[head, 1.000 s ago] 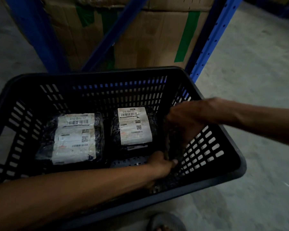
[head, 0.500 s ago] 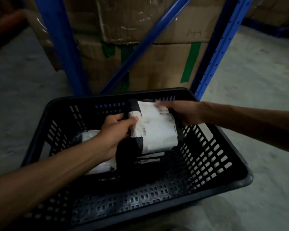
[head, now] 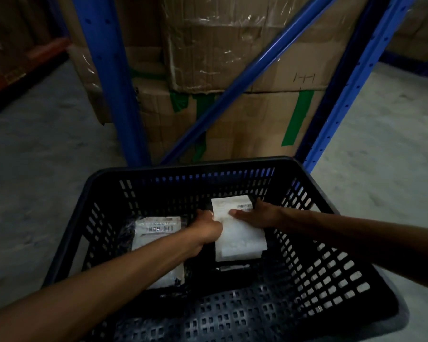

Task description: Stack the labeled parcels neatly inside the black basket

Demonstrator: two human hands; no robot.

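In the black basket [head: 235,162], two hands press one of two parcels.

- The floor [head: 386,134] is bare grey concrete, rough and mottled, dimly lit.
- A blue metal rack [head: 109,77] stands at the back, with punched uprights and a diagonal brace [head: 252,72] crossing between them.
- Behind the rack, large cardboard boxes [head: 232,114] are stacked; the upper one is wrapped in crinkled clear plastic.
- Strips of green tape [head: 298,117] run down the lower box.
- At the far left, an orange beam [head: 30,60] sits low in shadow.
- Light is weak overall.
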